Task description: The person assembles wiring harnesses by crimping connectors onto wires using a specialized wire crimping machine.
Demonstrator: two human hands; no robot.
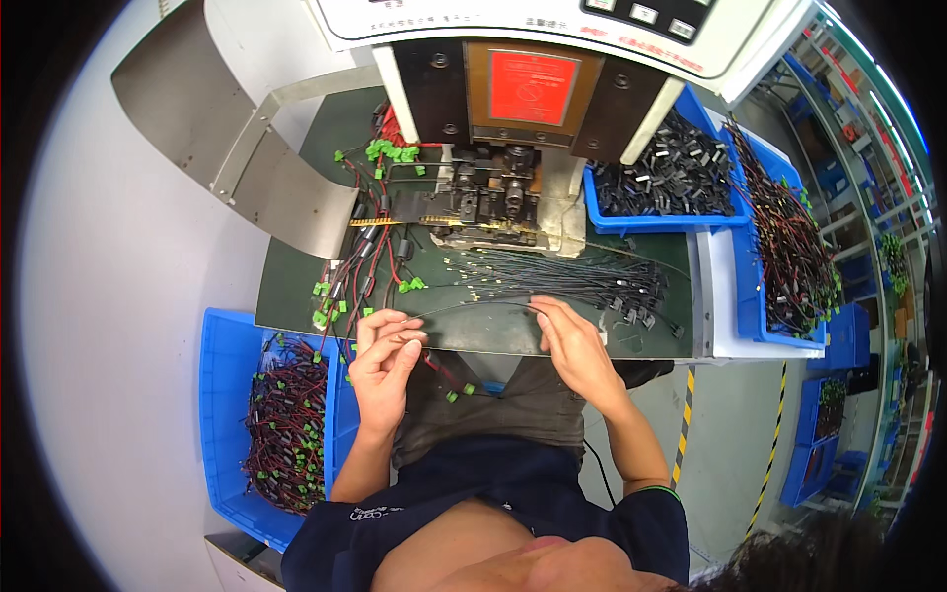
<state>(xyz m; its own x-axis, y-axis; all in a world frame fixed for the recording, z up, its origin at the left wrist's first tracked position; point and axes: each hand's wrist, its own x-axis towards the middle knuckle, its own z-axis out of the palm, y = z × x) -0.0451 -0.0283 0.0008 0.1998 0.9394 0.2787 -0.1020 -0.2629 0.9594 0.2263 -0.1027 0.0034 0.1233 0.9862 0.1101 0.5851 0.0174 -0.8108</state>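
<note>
Head view:

- The thin black wire stretches across the middle of the frame between both hands, just above the front edge of the dark green mat. It could slip free, I judge, because each end is only pinched at the fingertips and the strand is slack enough to bow.
- It could also snag: the row of black wires lies just above it, centre right, and their small end pieces sit close to the right hand's knuckles. A careless lift might drag several along.
- The red and black wires with green plugs trail down the left of the mat, right beside the left hand, so tangling there looks likely too.
- The press, upper centre, has its tooling open toward the mat; fingers brought too close would be the serious risk. Both hands are well below it now.
- The left hand, lower centre left, is curled, thumb and forefinger closed on the wire's left end.
- The right hand, lower centre right, is half curled, fingertips pinching the wire's right end, its heel near the mat's edge.
- A blue bin of finished wires sits at lower left; another blue bin of black parts at upper right.
</note>
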